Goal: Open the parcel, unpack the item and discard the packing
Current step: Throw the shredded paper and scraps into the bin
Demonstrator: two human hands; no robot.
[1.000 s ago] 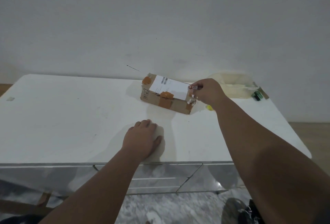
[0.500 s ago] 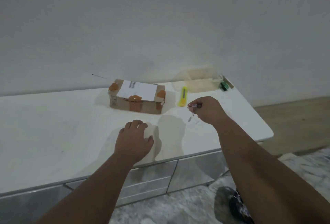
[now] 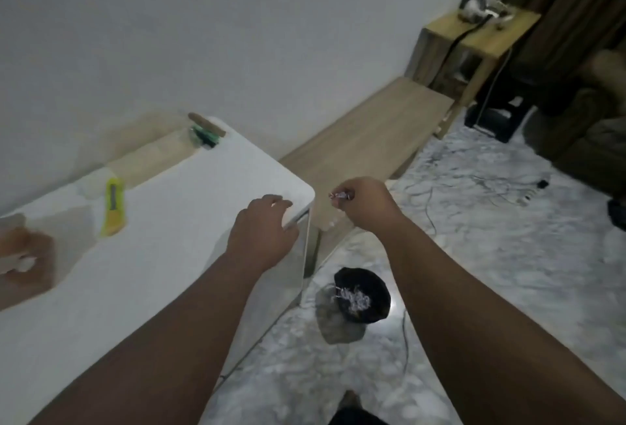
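Note:
My right hand [image 3: 364, 202] pinches a small crumpled scrap of clear tape [image 3: 340, 195], held in the air beyond the table's right corner and above the floor. A black bin [image 3: 362, 296] with shredded scraps inside stands on the floor below it. My left hand [image 3: 262, 233] rests with relaxed fingers on the white table [image 3: 169, 221] at its right front corner. The cardboard parcel [image 3: 23, 255] shows only as a blurred brown shape at the far left edge. A yellow utility knife [image 3: 113, 206] lies on the table near the wall.
A clear flat container [image 3: 152, 153] and a small green object [image 3: 203, 135] sit at the table's back right. A low wooden bench [image 3: 366, 133] runs along the wall. A wooden side table [image 3: 474, 48], cables and a dark sofa lie to the right.
The view swung right. My right hand carried the tape scrap off the table and out past its right corner. My left hand slid right along the table to that corner.

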